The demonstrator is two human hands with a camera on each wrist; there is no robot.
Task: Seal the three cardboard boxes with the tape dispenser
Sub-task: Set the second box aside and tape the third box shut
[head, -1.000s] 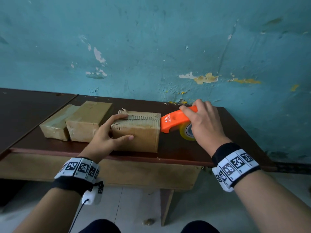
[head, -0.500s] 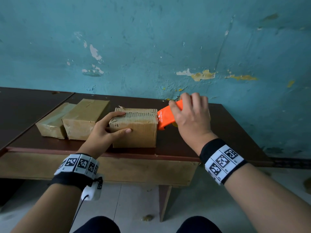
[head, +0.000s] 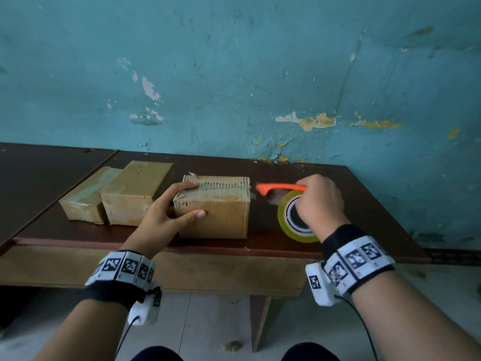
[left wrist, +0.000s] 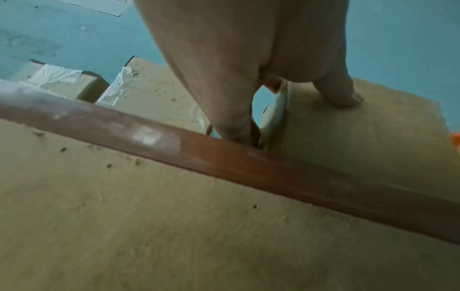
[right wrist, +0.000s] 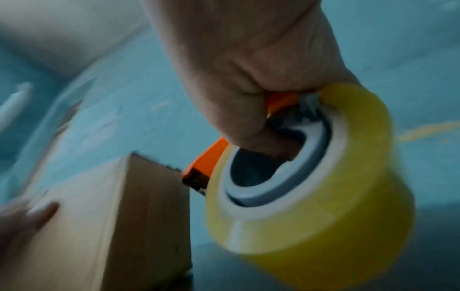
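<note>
My right hand (head: pixel 320 204) grips the tape dispenser (head: pixel 278 188) just right of the box (head: pixel 218 214); nose points leftward. My left hand (head: pixel 162 217), fingers spread, braces it.

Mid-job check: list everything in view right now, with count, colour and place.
far-left box: one, tan, clear tape on it, table's left end.
second box: one, tan, clear tape on it, beside the far-left box.
held box: one, brown, mid-table near the front edge.
tape dispenser: one, orange, just right of the held box.
tape roll: one, yellow, on the dispenser.
table: one, dark brown top, against the wall.
wall: teal, peeling, behind.
floor: pale, below.
wristbands: two, white with black markers.
left hand: fingers on the held box's top, thumb on its front.
right hand: grips the dispenser.
</note>
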